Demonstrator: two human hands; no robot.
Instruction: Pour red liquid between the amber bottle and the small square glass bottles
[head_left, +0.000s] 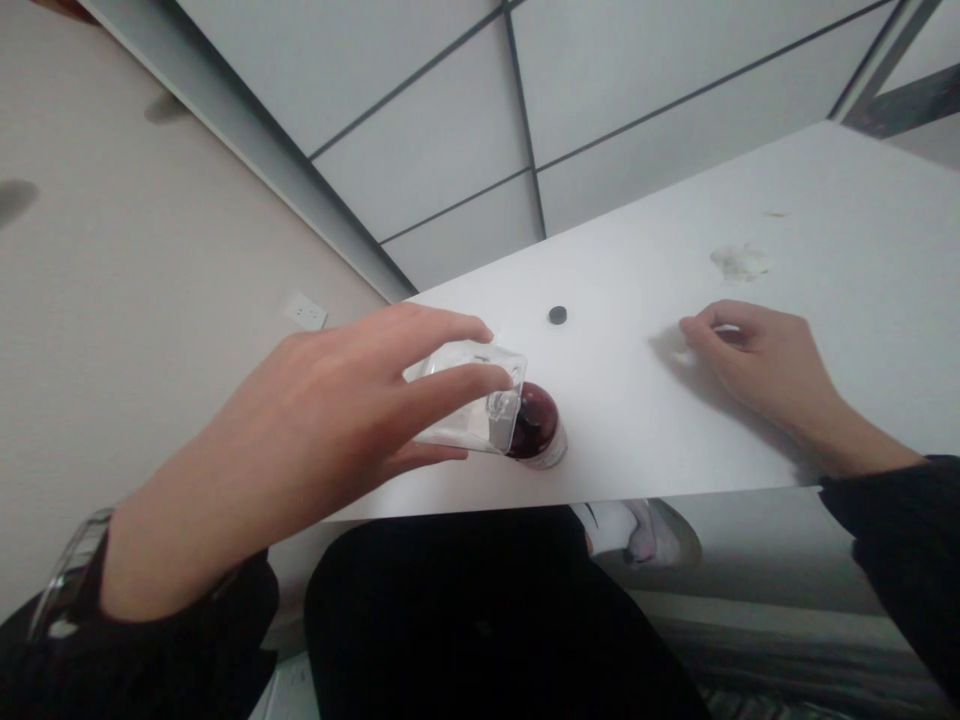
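My left hand is wrapped round a clear, boxy plastic container, which lies tilted on its side in my fingers. The container's right end touches or overlaps a jar with a dark red top or contents standing near the table's front edge. From this angle I cannot tell whether the two actually touch. My right hand rests over the table at the right, fingers curled and thumb pressed to the index finger. Whatever it may pinch is hidden or too small to name. Between the hands, farther back, lies a small dark round cap.
The white table runs off to the right, with a pale smudge or crumpled film near its back. Paneled white doors stand behind it. A wall socket is at the left. My legs are below the front edge.
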